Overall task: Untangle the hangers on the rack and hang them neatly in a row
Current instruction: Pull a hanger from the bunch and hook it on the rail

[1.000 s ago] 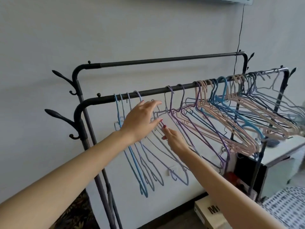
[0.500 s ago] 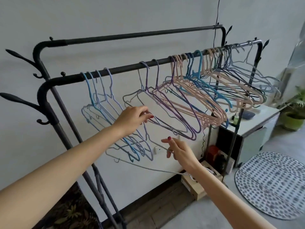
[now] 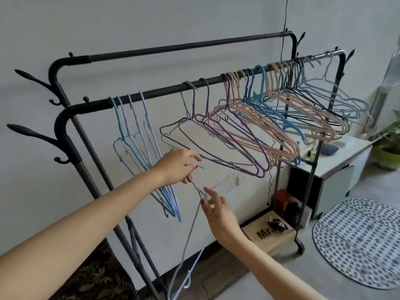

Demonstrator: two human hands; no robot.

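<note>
A black double-bar rack stands by the wall. Several blue and lilac wire hangers hang in a row at the front bar's left end. A tangled mass of purple, pink and blue hangers crowds the middle and right of the bar. My left hand pinches the hook of a loose lilac wire hanger that is off the bar and hangs down toward the floor. My right hand touches that hanger's neck just below the left hand, fingers spread.
A white cabinet with small items on top stands behind the rack's right end. A cardboard box sits on the floor beneath. A dotted round mat lies at right, a potted plant at far right, and a patterned rug at lower left.
The lilac hanger has come off the bar and swung down from level to hanging steeply. My left hand dropped below the bar; my right hand moved up to the hanger's neck.
</note>
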